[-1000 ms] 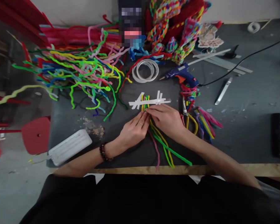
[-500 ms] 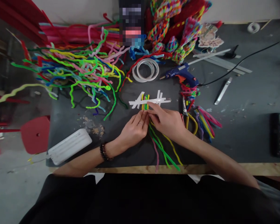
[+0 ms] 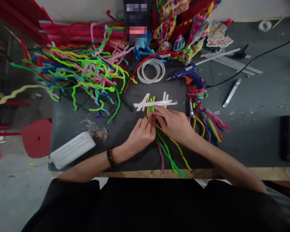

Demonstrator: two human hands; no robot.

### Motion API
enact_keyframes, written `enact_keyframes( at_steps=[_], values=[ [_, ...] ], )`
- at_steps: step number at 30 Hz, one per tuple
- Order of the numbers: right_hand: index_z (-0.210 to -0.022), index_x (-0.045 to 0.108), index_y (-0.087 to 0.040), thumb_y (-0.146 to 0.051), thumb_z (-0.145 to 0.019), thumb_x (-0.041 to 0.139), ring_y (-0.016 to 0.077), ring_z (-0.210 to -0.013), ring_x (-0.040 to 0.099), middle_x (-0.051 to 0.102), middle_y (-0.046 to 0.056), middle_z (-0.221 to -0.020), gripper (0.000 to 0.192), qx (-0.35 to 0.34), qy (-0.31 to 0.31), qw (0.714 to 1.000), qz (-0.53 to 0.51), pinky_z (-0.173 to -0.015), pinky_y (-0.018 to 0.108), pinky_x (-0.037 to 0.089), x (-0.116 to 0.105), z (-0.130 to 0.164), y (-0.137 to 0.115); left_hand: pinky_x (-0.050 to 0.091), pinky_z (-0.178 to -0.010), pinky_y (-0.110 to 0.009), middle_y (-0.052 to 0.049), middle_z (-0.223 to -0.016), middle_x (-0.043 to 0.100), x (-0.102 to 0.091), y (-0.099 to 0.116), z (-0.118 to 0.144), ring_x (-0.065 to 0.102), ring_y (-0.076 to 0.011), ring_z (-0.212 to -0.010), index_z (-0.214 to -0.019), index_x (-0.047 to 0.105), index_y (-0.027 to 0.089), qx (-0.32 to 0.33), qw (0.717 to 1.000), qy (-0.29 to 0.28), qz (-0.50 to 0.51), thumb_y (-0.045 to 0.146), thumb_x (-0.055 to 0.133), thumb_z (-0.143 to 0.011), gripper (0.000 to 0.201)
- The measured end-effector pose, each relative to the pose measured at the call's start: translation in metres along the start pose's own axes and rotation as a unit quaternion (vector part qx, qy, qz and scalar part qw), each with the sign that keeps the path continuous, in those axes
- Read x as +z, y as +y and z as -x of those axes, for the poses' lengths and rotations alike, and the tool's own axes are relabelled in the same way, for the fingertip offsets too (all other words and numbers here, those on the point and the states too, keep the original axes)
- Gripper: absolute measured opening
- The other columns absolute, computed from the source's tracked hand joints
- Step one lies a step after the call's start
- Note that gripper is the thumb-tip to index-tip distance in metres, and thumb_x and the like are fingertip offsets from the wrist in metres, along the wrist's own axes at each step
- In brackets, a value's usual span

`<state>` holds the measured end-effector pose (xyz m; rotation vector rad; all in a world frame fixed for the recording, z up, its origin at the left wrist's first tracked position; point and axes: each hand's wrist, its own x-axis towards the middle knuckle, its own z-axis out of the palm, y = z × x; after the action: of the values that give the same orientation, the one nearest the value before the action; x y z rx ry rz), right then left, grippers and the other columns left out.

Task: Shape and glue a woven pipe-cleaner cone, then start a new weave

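Observation:
Green, yellow and pink pipe cleaners (image 3: 170, 155) lie side by side on the dark table, their upper ends held down by crossed strips of white tape (image 3: 156, 103). My left hand (image 3: 145, 130), with a ring and a beaded bracelet at the wrist, is closed on the strands just below the tape. From the other side my right hand (image 3: 175, 125) pinches the same strands, its index finger reaching up to the tape. Both sets of fingertips meet and hide where the strands cross. The loose lower ends trail toward the table's front edge.
A heap of colourful pipe cleaners (image 3: 82, 71) lies at the left back. White tape rolls (image 3: 151, 71) and a blue glue gun (image 3: 189, 74) sit beyond my hands. Scissors (image 3: 191, 109) lie to the right, tweezers (image 3: 232, 92) farther off. A white box-like device (image 3: 72, 149) is at left.
My left hand has shifted slightly right, closer to my right hand. The loose green ends have moved a little; the tape stays put.

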<state>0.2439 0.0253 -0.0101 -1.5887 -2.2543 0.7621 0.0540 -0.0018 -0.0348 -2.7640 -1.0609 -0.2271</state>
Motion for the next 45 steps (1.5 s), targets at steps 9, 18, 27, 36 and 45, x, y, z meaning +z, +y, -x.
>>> enact_keyframes(
  at_steps=[9, 18, 27, 36, 45],
  values=[
    [-0.143, 0.059, -0.022, -0.026, -0.106, 0.045, 0.0254, -0.093, 0.079, 0.083, 0.007, -0.109, 0.040, 0.028, -0.018, 0.999, 0.030, -0.078, 0.035, 0.056, -0.019, 0.000, -0.005, 0.062, -0.105, -0.047, -0.026, -0.143, 0.065, 0.004, -0.001, 0.002, 0.065, -0.0348, -0.135, -0.143, 0.062, 0.000, -0.034, 0.997, -0.011, 0.061, 0.006, 0.047, -0.104, 0.043],
    [-0.112, 0.070, -0.014, -0.025, -0.101, 0.054, 0.0303, -0.071, 0.077, 0.078, 0.012, -0.081, 0.022, -0.023, -0.201, 0.949, 0.240, -0.054, 0.034, 0.032, -0.023, 0.030, -0.042, 0.061, -0.109, -0.039, -0.024, -0.144, 0.066, -0.001, -0.005, -0.002, 0.066, -0.0313, -0.136, -0.139, 0.064, -0.001, -0.023, 0.999, -0.028, 0.040, 0.009, 0.046, -0.105, 0.040],
    [-0.112, 0.068, -0.012, -0.020, -0.099, 0.057, 0.0284, -0.077, 0.078, 0.079, 0.007, -0.086, 0.018, -0.124, -0.199, 0.947, 0.220, -0.054, 0.036, 0.019, -0.017, 0.024, -0.028, 0.065, -0.103, -0.039, -0.021, -0.137, 0.071, 0.000, -0.014, -0.002, 0.071, -0.0296, -0.128, -0.132, 0.069, 0.001, -0.015, 0.998, 0.022, 0.056, 0.012, 0.052, -0.105, 0.034],
    [-0.099, 0.070, -0.015, -0.034, -0.106, 0.058, 0.0263, -0.077, 0.076, 0.079, 0.008, -0.091, 0.023, -0.214, -0.234, 0.927, 0.202, -0.057, 0.035, 0.025, -0.031, 0.018, -0.022, 0.064, -0.100, -0.039, -0.025, -0.138, 0.069, 0.003, -0.012, -0.001, 0.071, -0.0331, -0.128, -0.134, 0.067, -0.002, 0.018, 0.999, 0.026, 0.025, 0.023, 0.051, -0.109, 0.039],
    [-0.103, 0.074, -0.022, -0.037, -0.109, 0.050, 0.0178, -0.085, 0.070, 0.079, 0.002, -0.096, 0.029, -0.156, -0.117, 0.968, 0.160, -0.062, 0.031, 0.024, -0.061, -0.031, -0.040, 0.064, -0.091, -0.042, -0.022, -0.102, 0.078, 0.001, -0.009, 0.001, 0.075, -0.0324, -0.111, -0.105, 0.075, 0.003, 0.024, 0.999, 0.016, 0.037, 0.007, 0.052, -0.102, 0.024]
  ],
)
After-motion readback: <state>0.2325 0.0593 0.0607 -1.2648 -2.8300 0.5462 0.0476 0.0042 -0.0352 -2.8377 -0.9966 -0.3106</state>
